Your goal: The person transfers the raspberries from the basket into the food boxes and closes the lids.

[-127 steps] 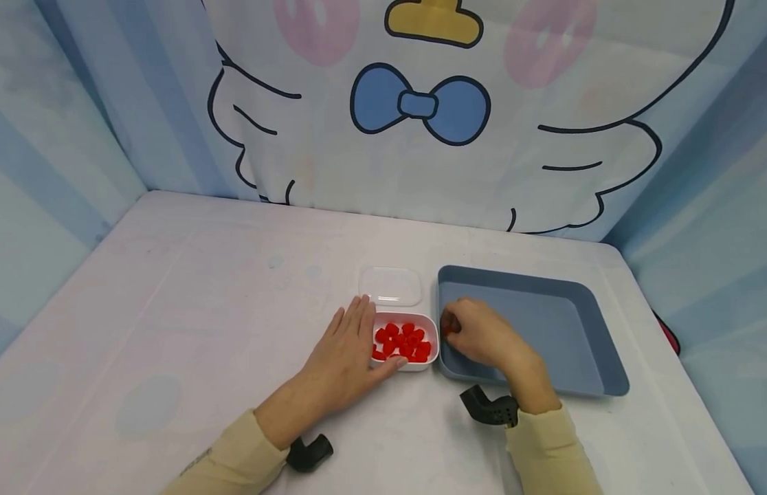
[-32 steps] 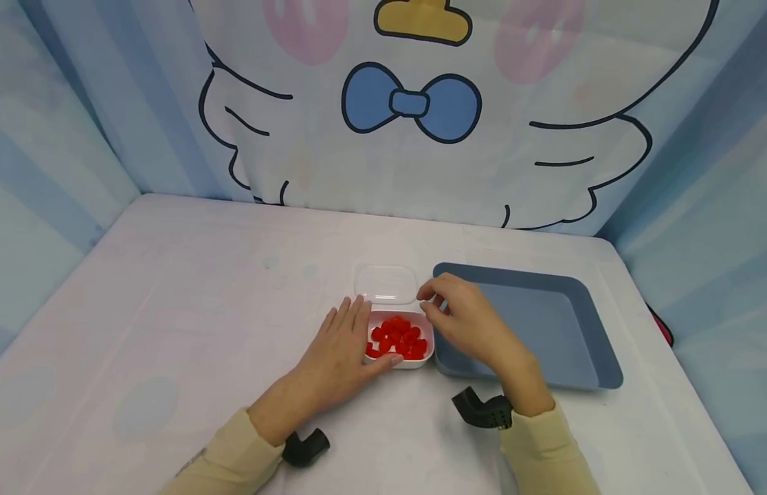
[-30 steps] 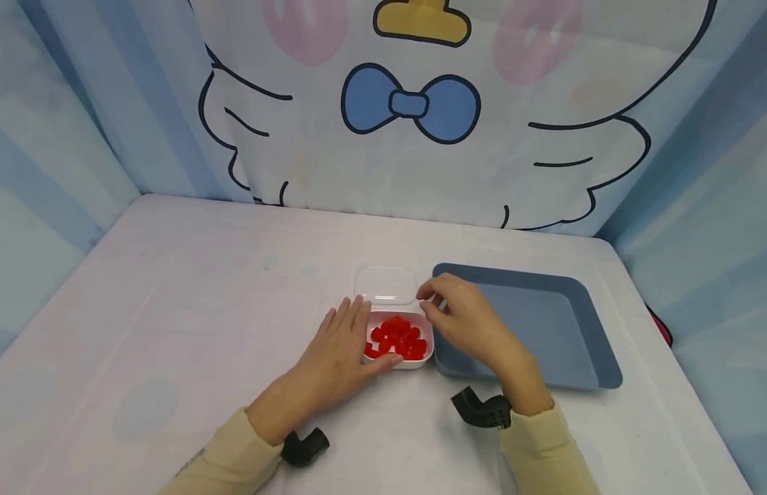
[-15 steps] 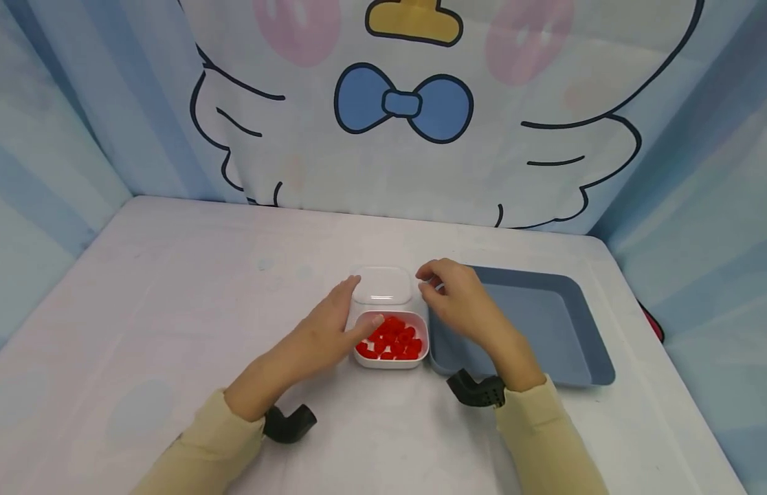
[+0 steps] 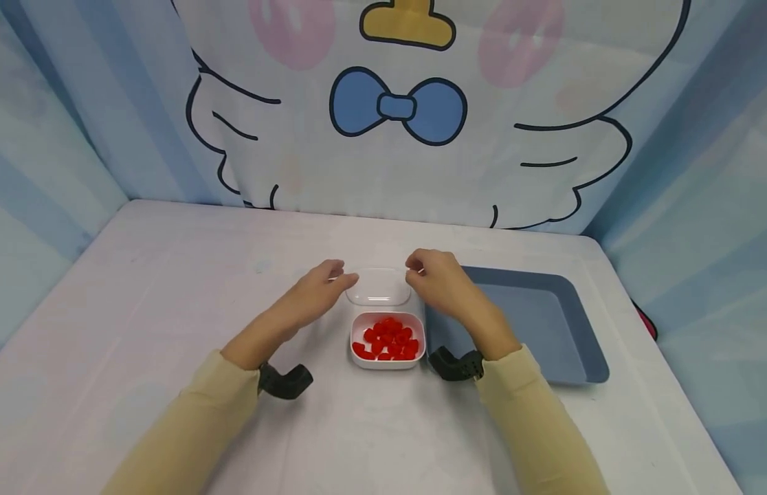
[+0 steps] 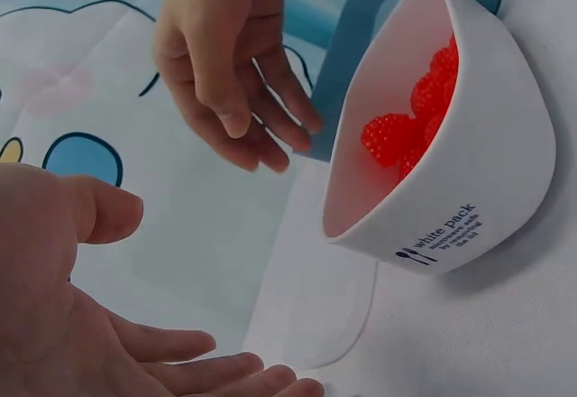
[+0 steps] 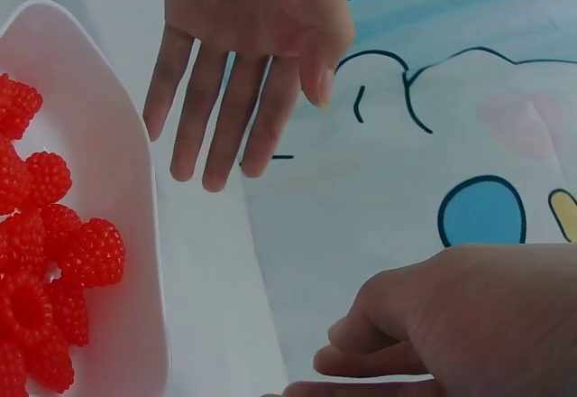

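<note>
A small white box (image 5: 387, 365) full of red raspberries (image 5: 386, 337) stands uncovered on the table. Behind it lies its clear lid (image 5: 379, 287). My left hand (image 5: 310, 294) hovers at the lid's left side, fingers loosely bent and holding nothing; the left wrist view shows its fingers apart. Across from it, my right hand (image 5: 444, 283) is at the lid's right side beside the tray. In the left wrist view the right hand (image 6: 225, 63) hangs with relaxed fingers and nothing in them. Whether either hand touches the lid I cannot tell.
A blue-grey tray (image 5: 538, 330) stands directly right of the box. White cloth covers the table (image 5: 192, 289). A printed curtain (image 5: 396, 172) closes off the back, with blue striped curtains (image 5: 686, 206) at the sides.
My left hand has lifted from the box's left side and moved forward beside the lid. My right hand, earlier bent over the tray's left edge, has moved forward to the lid's right.
</note>
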### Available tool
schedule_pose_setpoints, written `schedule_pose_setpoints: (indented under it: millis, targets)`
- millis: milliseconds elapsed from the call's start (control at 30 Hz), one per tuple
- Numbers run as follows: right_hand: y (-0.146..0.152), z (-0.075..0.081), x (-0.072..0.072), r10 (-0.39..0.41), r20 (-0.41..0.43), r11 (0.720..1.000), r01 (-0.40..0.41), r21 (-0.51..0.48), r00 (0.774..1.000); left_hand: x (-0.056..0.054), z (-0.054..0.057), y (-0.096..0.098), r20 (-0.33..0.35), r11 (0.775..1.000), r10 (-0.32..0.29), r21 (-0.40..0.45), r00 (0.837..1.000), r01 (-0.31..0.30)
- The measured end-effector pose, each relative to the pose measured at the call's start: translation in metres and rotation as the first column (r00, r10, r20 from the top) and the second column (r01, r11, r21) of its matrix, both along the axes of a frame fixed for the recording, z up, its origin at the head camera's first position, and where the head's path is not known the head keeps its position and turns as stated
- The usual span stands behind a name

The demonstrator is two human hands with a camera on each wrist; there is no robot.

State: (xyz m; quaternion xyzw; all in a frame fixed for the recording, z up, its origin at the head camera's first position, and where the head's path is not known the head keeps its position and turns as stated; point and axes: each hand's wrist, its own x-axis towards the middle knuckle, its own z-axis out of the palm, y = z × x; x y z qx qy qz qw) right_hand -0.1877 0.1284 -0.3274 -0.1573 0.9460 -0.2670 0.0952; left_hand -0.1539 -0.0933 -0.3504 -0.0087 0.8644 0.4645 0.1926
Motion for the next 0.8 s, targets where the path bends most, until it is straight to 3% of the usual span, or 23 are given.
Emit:
schedule_pose_setpoints:
  millis: [400,800]
  targets:
    - [-0.029,0.001,-0.008,-0.085,0.121,0.984,0.064,0.165,0.989,-0.018,0.006,0.003,0.152,0.999,0.006,0.048,0.988,-0.014]
    - [-0.050,-0.005,-0.007,-0.114,0.158,0.960,0.068,0.272,0.981,-0.026,0.006,0.010,0.194,0.994,0.016,0.099,0.981,-0.035]
